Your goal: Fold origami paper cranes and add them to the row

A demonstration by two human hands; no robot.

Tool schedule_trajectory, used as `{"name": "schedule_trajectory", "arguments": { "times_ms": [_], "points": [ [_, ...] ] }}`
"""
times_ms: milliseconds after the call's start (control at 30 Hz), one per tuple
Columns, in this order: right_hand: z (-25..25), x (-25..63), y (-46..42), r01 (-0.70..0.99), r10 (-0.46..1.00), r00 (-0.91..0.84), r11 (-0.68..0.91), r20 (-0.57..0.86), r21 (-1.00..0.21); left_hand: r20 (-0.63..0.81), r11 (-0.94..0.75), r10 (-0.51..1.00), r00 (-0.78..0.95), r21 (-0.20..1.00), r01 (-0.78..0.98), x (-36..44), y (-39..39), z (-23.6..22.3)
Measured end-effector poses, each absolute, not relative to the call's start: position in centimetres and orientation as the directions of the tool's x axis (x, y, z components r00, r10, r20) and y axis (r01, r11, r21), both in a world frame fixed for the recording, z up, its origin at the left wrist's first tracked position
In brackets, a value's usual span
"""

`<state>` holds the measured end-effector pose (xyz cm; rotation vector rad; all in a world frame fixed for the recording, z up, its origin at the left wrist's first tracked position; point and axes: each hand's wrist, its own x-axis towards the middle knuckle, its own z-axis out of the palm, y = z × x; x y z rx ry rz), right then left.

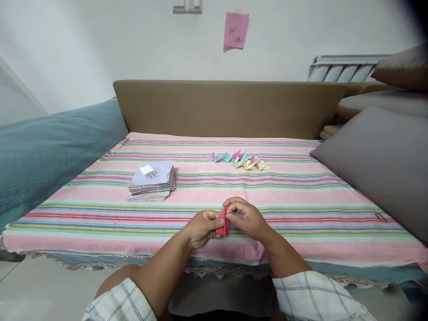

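A small piece of folded red paper (223, 229) is held upright between my two hands, just above the striped cloth near its front edge. My left hand (204, 228) pinches its lower left part between thumb and fingers. From the upper right, my right hand (245, 217) grips the narrow top and right edge with thumb and fingertips. The fingers cover part of the folds. Farther back lie several folded paper cranes (249, 164) in purple, blue, pink, green and yellow, apart from both hands.
A stack of square paper sheets (152, 189) stands at the left with a white plug adapter (147, 170) on it. The striped cloth (100, 214) covers the seat. A grey cushion (377, 156) leans at the right; a brown ring-like item (381, 217) lies near it.
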<state>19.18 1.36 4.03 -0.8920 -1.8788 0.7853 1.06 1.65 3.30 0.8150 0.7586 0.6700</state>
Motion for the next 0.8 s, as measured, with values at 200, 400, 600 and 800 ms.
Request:
{"name": "schedule_trajectory", "arguments": {
  "times_ms": [200, 400, 600, 800],
  "points": [
    [4.21, 19.42, 1.35, 0.321, 0.768, -0.415, 0.625, 0.488, -0.712, -0.339, 0.489, 0.795, 0.503, 0.849, -0.201, 1.19, 1.7, 2.87],
    [4.0, 19.47, 1.33, 0.381, 0.761, -0.416, 0.643, 0.497, -0.665, -0.354, 0.466, 0.805, 0.476, 0.874, -0.137, 0.99, 1.83, 2.76],
    [3.97, 19.56, 1.56, 0.398, 0.721, -0.433, 0.691, 0.541, -0.603, -0.344, 0.44, 0.823, 0.451, 0.889, -0.126, 1.15, 1.73, 2.83],
    [4.09, 19.75, 1.69, 0.416, 0.698, -0.407, 0.716, 0.59, -0.56, -0.297, 0.393, 0.872, 0.39, 0.899, -0.194, 1.42, 1.79, 2.9]
  ]
}}
